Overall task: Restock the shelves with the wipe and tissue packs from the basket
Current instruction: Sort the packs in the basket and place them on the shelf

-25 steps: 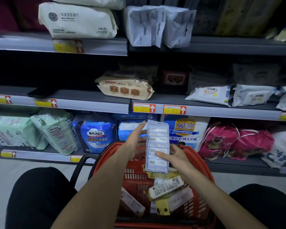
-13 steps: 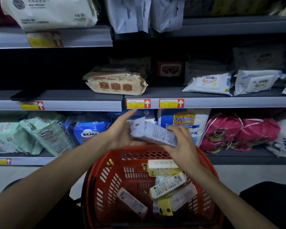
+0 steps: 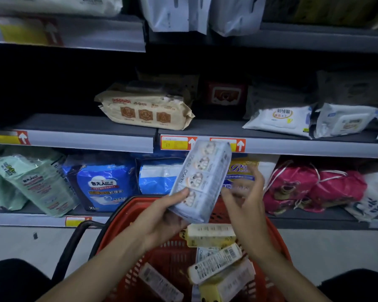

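Pale green packs (image 3: 31, 182) lean on the lower shelf (image 3: 20, 220) at the far left, with a blue pack (image 3: 103, 182) beside them. Nearer, over the red basket (image 3: 175, 256), the left hand (image 3: 159, 216) grips the lower end of a grey-blue tissue pack (image 3: 202, 182), which tilts up to the right. The right hand (image 3: 247, 201) is just right of it, blurred, its fingers loosely curled and holding nothing. I cannot tell whether it touches the pack. Barcoded packs (image 3: 214, 263) lie in the basket below.
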